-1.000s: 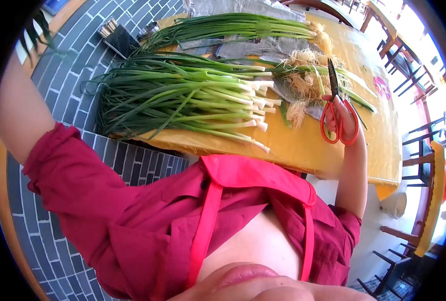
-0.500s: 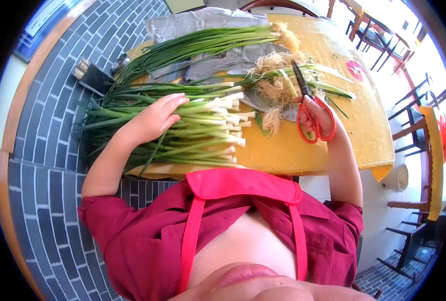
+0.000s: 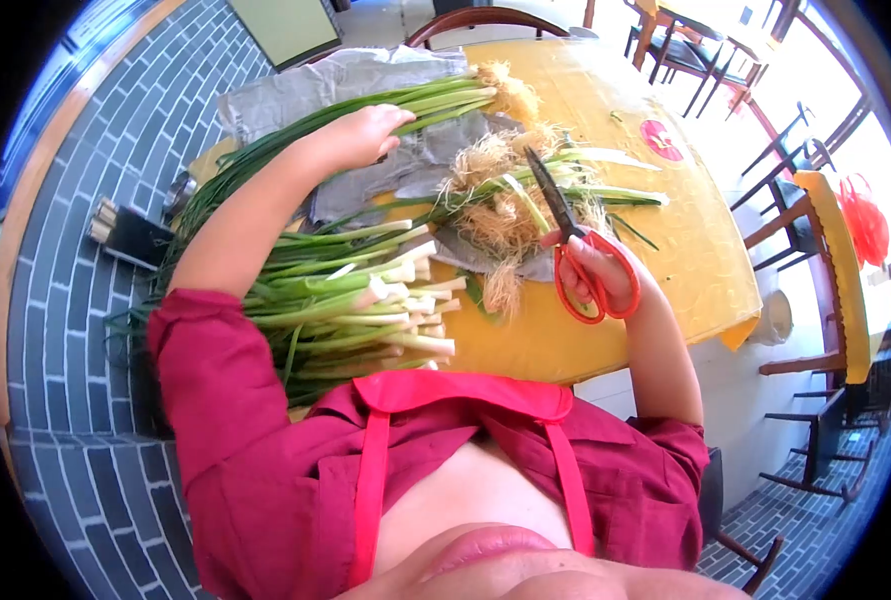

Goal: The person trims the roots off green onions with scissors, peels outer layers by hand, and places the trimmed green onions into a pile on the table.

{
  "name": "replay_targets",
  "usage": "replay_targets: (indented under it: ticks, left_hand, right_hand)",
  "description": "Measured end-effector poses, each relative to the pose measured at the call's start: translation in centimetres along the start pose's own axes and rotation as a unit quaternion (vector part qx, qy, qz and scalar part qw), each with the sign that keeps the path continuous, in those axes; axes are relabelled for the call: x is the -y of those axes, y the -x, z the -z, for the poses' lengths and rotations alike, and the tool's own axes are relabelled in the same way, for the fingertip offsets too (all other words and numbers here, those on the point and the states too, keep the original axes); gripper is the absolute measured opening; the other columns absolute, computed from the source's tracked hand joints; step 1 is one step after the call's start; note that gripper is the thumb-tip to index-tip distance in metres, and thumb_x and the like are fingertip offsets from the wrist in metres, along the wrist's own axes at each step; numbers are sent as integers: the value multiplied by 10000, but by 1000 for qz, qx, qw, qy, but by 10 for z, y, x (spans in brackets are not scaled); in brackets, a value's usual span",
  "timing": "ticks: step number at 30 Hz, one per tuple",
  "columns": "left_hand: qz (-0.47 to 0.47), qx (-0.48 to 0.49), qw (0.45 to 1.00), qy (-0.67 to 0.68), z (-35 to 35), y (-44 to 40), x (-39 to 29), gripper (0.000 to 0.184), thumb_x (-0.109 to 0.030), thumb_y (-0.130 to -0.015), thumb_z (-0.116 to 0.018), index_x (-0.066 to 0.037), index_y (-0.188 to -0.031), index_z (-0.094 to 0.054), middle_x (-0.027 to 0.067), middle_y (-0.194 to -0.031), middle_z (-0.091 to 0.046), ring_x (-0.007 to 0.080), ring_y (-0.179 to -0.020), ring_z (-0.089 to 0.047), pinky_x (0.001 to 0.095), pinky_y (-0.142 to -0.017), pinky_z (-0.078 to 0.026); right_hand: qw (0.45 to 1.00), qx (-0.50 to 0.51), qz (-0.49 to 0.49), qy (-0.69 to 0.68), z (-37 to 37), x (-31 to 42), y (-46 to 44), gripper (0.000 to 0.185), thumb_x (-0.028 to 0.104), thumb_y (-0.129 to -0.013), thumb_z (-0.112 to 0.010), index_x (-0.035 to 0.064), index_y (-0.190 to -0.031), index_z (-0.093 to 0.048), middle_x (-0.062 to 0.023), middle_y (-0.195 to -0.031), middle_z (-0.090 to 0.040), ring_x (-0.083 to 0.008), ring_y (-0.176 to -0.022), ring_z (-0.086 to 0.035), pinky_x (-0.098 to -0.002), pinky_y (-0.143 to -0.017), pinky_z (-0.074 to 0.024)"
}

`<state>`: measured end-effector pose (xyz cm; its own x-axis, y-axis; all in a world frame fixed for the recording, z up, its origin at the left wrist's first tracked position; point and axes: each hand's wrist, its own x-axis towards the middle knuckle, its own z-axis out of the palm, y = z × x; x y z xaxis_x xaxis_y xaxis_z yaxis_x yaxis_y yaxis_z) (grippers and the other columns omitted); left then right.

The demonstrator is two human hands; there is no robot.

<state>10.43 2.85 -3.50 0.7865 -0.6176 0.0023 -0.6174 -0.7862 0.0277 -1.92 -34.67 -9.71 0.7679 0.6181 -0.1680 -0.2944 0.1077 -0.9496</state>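
My left hand (image 3: 365, 137) lies over the stalks of the untrimmed green onions (image 3: 450, 100) at the far side of the table, its fingers curled around some of them. These still have pale, stringy roots at the right end. In my right hand (image 3: 605, 277) are scissors (image 3: 565, 225) with red handles and dark blades pointing away from me. By the blades lies a tangled heap of cut-off roots (image 3: 500, 205) with a few loose stalks. Nearer to me, a thick pile of rootless green onions (image 3: 365, 300) has its white ends facing right.
A yellow cloth under clear plastic covers the table (image 3: 685, 270). Grey paper (image 3: 355, 190) lies beneath the onions. On the left, a dark holder (image 3: 135, 240) stands near the grey brick wall (image 3: 85, 330). Chairs (image 3: 790, 200) stand to the right, one with a red bag (image 3: 862, 220).
My left hand has moved from the rootless pile to the rooted bundle farther away. The scissors stay in my right hand. The whole view has shifted slightly.
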Motion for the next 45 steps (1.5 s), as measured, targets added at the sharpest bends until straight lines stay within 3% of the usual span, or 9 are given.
replay_targets:
  ticks: [3, 9, 18, 26, 30, 34, 36, 39, 45]
  left_hand:
    - [44, -62, 996, -39, -36, -51, 29, 432, -99, -846, -571, -7, -1257, -475, 205, -1223, -526, 354, -1140, -500, 418, -982, -403]
    - [118, -25, 992, -47, -55, -79, 31, 313, -96, -838, -565, -4, -1134, -519, 211, -1064, -548, 371, -1041, -535, 436, -916, -424]
    - [4, -79, 996, 36, 16, -20, -18, 335, -158, -898, -482, -51, -1213, -519, 196, -1094, -570, 359, -1014, -545, 422, -894, -427]
    - [-1, -123, 992, 28, 62, 43, -80, 307, -218, -933, -502, -84, -1207, -544, 179, -996, -630, 360, -918, -592, 414, -804, -475]
    - [15, -192, 979, 68, 58, 60, -90, 271, -158, -911, -526, -50, -1159, -547, 196, -960, -620, 372, -898, -588, 397, -773, -464]
    - [95, -127, 983, 92, 63, 67, -106, 204, -135, -868, -558, -8, -1025, -528, 208, -1073, -590, 372, -1002, -565, 390, -825, -451]
    - [81, -89, 990, 70, 58, 67, -108, 172, -116, -838, -568, -2, -953, -510, 221, -1172, -554, 378, -1088, -534, 387, -880, -436]
    - [-41, -142, 988, 52, 35, 64, -101, 168, -111, -794, -577, -5, -878, -476, 231, -1260, -491, 389, -1174, -476, 390, -952, -399]
    - [22, 31, 990, 133, 37, 49, -101, 212, -121, -782, -584, -40, -954, -491, 219, -1317, -465, 349, -1200, -472, 384, -972, -392]
  right_hand:
    - [999, 22, 17, 30, 3, -1, 1, 442, 358, -963, -472, -21, -1191, -487, -4, -611, -489, -69, -494, -445, -203, -458, -355]
    - [998, 17, 32, 43, 2, 1, 2, 423, 317, -971, -467, -54, -1173, -492, -1, -593, -495, -65, -482, -441, -205, -463, -362]
    - [999, 49, 6, 14, 2, 0, -1, 372, 279, -970, -467, -19, -1190, -495, -33, -711, -582, -99, -571, -535, -234, -524, -419]
    - [999, 43, 3, 5, -24, 13, -2, 459, 334, -964, -484, -1, -1275, -448, -58, -833, -603, -112, -675, -557, -261, -611, -455]
    - [996, 21, -40, 81, -30, 10, -3, 384, 377, -958, -488, 23, -1106, -502, -48, -815, -579, -108, -652, -551, -255, -618, -464]
    - [988, -52, -9, 148, -46, 12, 5, 356, 388, -955, -490, 40, -1030, -493, -39, -824, -567, -107, -708, -559, -258, -644, -476]
    - [986, -67, 12, 151, -51, 15, 6, 360, 392, -953, -491, 44, -1042, -488, -34, -836, -565, -104, -747, -563, -259, -657, -481]
    - [985, -55, -10, 161, -52, 17, 7, 393, 400, -946, -499, 41, -1102, -467, -33, -869, -568, -106, -794, -567, -259, -674, -485]
    - [975, -59, -6, 215, -51, 9, 9, 437, 370, -955, -495, 39, -1234, -433, -50, -890, -593, -110, -794, -581, -249, -662, -490]
